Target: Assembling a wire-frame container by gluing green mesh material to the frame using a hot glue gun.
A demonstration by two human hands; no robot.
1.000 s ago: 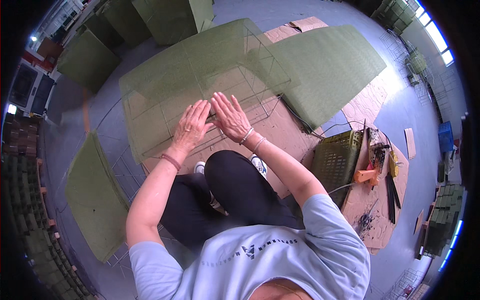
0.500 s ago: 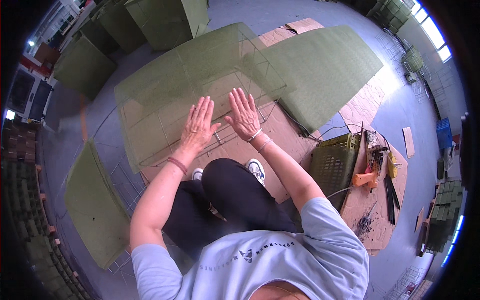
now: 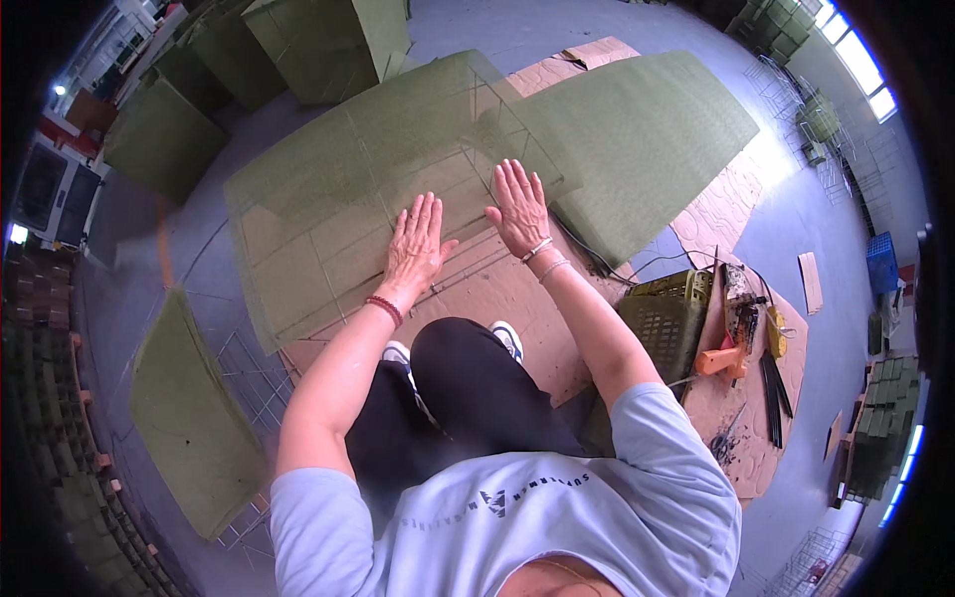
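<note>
A large, see-through green mesh sheet (image 3: 318,189) lies in front of me over a thin wire frame, whose bars show through it. My left hand (image 3: 415,249) rests palm down near the sheet's close edge, its fingers stretched out and pointing away from me. Farther right and a little farther off, my right hand (image 3: 519,214) is also flat, with straight fingers and the thumb apart, over the sheet's right part. Neither hand holds anything. Under the sheet and by my shoes spreads brown cardboard (image 3: 477,318).
A second green sheet (image 3: 647,139) lies beyond to the right. Close on my right are an olive plastic crate (image 3: 665,323), an orange glue gun (image 3: 718,360), black sticks (image 3: 776,398) and a cable. A green panel (image 3: 194,418) leans left; big green boxes (image 3: 308,50) stand far left.
Both hands have slid to the right over the mesh, the right one also slightly away from me. The fingers stay stretched out, and the sheet's near right part now lies over more of the frame.
</note>
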